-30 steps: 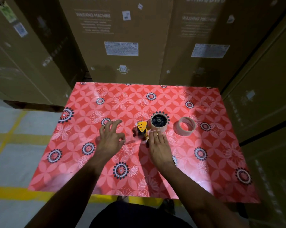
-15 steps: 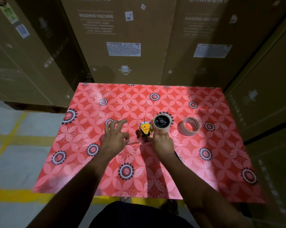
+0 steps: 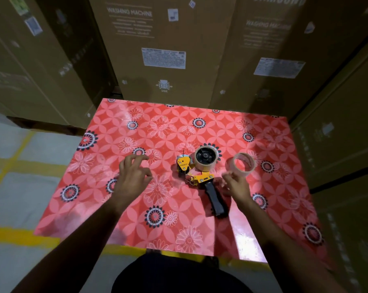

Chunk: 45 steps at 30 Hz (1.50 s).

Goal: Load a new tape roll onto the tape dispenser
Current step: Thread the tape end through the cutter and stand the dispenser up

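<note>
The yellow-and-black tape dispenser (image 3: pixel 202 176) lay mid-table on the red floral tablecloth (image 3: pixel 136 127), a pale translucent tape roll (image 3: pixel 242 164) beside it, between the open, empty left hand (image 3: pixel 132 176) and right hand (image 3: pixel 236 185).

Looking down at ourselves, we've got nothing on our arms at all, both forearms are bare right from the bottom edge of the view up to the wrists, no sleeves showing anywhere. No watch, no bracelet, no rings that we can make out on our left hand (image 3: pixel 134 176) or our right hand (image 3: pixel 234 186), though the right one is pretty blurred so small stuff is hard to tell. No gloves either, just bare fingers. Down at the bottom middle we can see a dark, near-black garment (image 3: pixel 178 275), plain with no print or logo visible.
</note>
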Each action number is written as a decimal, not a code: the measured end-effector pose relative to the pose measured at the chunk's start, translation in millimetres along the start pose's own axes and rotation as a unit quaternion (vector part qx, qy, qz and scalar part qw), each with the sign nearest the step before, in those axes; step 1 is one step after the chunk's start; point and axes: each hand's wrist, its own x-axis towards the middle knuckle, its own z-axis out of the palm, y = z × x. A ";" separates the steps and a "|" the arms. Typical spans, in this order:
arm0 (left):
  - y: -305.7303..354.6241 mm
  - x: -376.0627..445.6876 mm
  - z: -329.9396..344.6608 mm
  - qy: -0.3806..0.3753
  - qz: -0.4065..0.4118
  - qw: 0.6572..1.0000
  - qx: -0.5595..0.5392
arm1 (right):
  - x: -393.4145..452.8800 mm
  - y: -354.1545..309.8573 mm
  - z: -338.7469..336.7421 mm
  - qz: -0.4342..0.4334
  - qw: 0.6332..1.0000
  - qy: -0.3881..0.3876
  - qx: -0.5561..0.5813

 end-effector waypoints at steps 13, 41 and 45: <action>23.1 -68.7 23.7 0.039 -0.074 0.996 -0.009 | 36.0 37.7 14.3 0.333 0.729 -0.508 0.316; 73.2 -32.5 -15.6 -0.227 -0.402 0.490 -0.739 | -16.7 -69.7 -9.1 0.233 0.873 -0.426 0.050; 79.6 -18.4 -20.5 -0.220 -0.375 0.411 -0.801 | -27.0 -72.2 -15.1 0.203 0.878 -0.433 0.026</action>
